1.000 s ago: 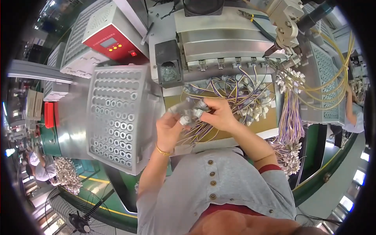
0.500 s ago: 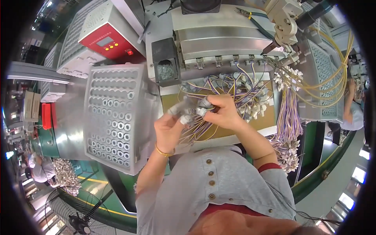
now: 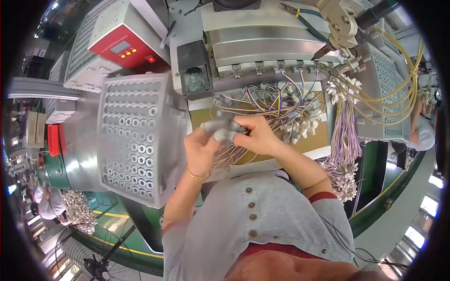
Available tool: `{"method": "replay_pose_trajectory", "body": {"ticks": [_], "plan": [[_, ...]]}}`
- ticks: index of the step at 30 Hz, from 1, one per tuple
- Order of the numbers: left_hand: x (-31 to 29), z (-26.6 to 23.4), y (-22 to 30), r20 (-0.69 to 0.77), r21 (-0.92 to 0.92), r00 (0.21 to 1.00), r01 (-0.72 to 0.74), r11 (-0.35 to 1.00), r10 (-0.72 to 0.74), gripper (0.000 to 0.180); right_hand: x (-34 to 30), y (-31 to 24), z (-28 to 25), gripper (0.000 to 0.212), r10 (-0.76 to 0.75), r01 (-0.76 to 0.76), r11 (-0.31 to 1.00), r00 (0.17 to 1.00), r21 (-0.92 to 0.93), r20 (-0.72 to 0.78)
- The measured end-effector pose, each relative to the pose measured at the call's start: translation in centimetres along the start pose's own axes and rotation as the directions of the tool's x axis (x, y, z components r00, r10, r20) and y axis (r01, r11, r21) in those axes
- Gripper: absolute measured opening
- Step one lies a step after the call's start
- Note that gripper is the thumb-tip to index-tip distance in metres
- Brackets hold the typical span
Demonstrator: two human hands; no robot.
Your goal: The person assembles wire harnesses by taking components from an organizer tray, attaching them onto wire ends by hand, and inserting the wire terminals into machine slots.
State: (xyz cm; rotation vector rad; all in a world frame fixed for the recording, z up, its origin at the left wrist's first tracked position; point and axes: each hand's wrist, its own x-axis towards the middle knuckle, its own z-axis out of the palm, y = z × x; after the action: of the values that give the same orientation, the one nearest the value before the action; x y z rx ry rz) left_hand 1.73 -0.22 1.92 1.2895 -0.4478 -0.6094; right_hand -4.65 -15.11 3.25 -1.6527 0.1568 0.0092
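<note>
My left hand [image 3: 202,144] and my right hand [image 3: 257,135] meet above the brown work surface [image 3: 199,121], fingertips touching. Pale finger covers are on several fingertips. Both hands are closed in a pinch around something small; fingers and blur hide what it is. Beneath and beyond them spreads a tangle of purple, white and yellow wires [image 3: 276,110] with white connectors [image 3: 304,127]. A few wires run up to small clamps [image 3: 281,65] along the front of a metal fixture [image 3: 262,47].
Left of my hands stands a plastic tray [image 3: 164,140] holding ring-shaped metal parts. Behind it is a red-fronted control box [image 3: 126,49]. A black open box [image 3: 194,61] sits by the fixture, where cutting pliers [image 3: 304,23] lie on top. Bundled wires [image 3: 344,126] hang at the right.
My left hand has moved in toward my right, and the fingertips now press together where a gap was. The camera view has shifted slightly.
</note>
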Motion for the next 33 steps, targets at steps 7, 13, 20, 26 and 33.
{"method": "replay_pose_trajectory", "body": {"ticks": [7, 13, 20, 26, 33], "plan": [[1.0, -0.1, 0.1, -0.036, -0.306, 0.986, 0.143, 0.941, -0.162, 0.029, 1.0, 0.8, 0.4, 0.008, -0.142, 0.148, 0.988, 0.983, 0.041, -0.117], [1.1, 0.3, -3.0, -0.015, -0.065, 0.99, 0.141, 0.988, -0.143, 0.041, 2.3, 3.3, -1.0, 0.002, 0.056, 0.021, 0.987, 0.885, 0.159, -0.462], [0.5, -1.9, -6.5, 0.297, 0.821, 0.951, -0.299, 0.487, 0.082, 0.023, 4.6, 2.0, -1.2, 0.013, 0.178, 0.122, 0.917, 0.726, 0.379, -0.664], [1.1, -1.8, -4.2, 0.059, 0.57, 0.993, -0.114, 0.814, 0.098, 0.022, 4.6, 1.7, -0.6, 0.01, 0.145, 0.121, 0.932, 0.74, 0.342, -0.657], [1.0, -2.7, -5.7, 0.332, 0.776, 0.936, -0.342, 0.529, 0.119, 0.024, 6.7, 2.1, 0.6, 0.01, 0.2, 0.262, 0.837, 0.671, 0.481, -0.714]]}}
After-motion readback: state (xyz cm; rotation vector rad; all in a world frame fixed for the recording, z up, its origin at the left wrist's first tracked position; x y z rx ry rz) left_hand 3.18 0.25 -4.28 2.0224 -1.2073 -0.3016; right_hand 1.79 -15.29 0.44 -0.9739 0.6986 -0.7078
